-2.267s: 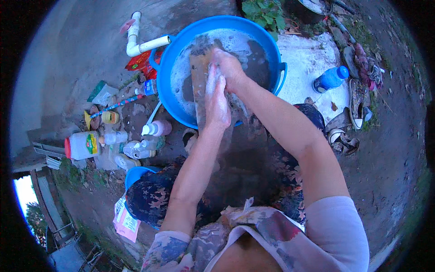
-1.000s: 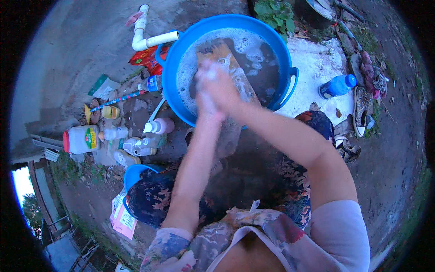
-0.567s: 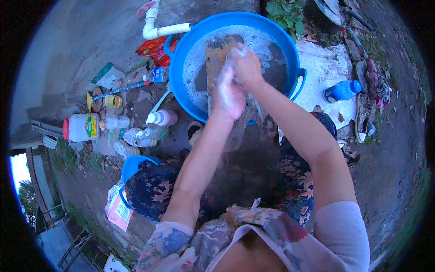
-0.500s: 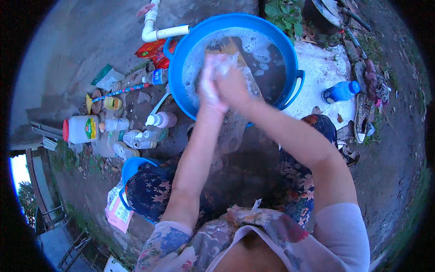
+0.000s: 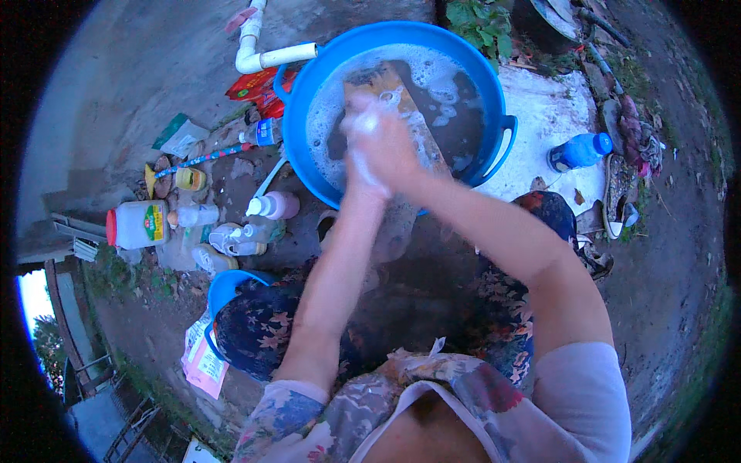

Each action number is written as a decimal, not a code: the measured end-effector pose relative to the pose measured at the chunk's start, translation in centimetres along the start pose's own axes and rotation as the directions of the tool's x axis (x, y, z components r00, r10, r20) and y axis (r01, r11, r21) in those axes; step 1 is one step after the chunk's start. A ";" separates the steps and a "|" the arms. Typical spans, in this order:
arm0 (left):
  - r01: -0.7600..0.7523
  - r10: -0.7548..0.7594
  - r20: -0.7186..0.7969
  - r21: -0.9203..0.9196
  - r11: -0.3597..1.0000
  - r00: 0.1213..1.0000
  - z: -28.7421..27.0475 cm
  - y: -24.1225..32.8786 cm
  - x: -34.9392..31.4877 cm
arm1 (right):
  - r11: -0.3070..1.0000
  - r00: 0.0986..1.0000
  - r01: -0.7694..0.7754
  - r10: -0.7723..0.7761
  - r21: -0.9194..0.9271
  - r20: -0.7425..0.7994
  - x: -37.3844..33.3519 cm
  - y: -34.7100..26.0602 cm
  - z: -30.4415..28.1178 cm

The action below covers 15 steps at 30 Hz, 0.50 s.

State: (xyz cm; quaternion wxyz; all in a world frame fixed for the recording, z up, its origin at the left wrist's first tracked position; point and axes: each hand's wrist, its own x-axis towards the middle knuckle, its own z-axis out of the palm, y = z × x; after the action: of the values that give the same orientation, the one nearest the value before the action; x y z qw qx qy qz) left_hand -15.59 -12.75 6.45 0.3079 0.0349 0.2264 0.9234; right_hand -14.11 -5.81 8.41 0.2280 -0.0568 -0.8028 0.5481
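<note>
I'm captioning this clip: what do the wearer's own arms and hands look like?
The short left sleeve is pale-edged with blue floral print; the short right sleeve is mostly plain, pale lilac. The forearms are bare, no watch visible. The left hand and right hand are ungloved, with white suds; fingers are too blurred to show rings.

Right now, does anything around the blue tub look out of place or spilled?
Mildly: what looks like a brown leaf lies like litter on the white surface right of the tub, and crumpled red packaging sits below the white pipe. Whether the dark ground is wet, I can't tell.
</note>
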 end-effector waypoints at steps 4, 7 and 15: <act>0.023 -0.013 -0.228 0.042 0.999 0.973 3.0 -1.2 0.1 | 0.978 0.979 -0.205 0.204 0.038 0.012 1.4 0.8 -1.7; -0.133 0.132 0.041 0.028 0.991 0.990 -2.2 2.4 1.6 | 0.974 0.983 0.177 -0.181 -0.140 -0.014 -2.0 -2.8 0.7; 0.097 -0.089 -0.151 0.046 0.994 0.985 4.4 -0.7 0.1 | 0.984 0.992 -0.092 0.076 -0.154 -0.105 1.2 0.4 -1.9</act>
State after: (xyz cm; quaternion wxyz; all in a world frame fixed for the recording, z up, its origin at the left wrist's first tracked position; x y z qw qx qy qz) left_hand -14.41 -10.44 10.05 0.3319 -0.0363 0.2746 0.9017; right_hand -14.41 -3.67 8.92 0.2389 -0.1357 -0.8285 0.4880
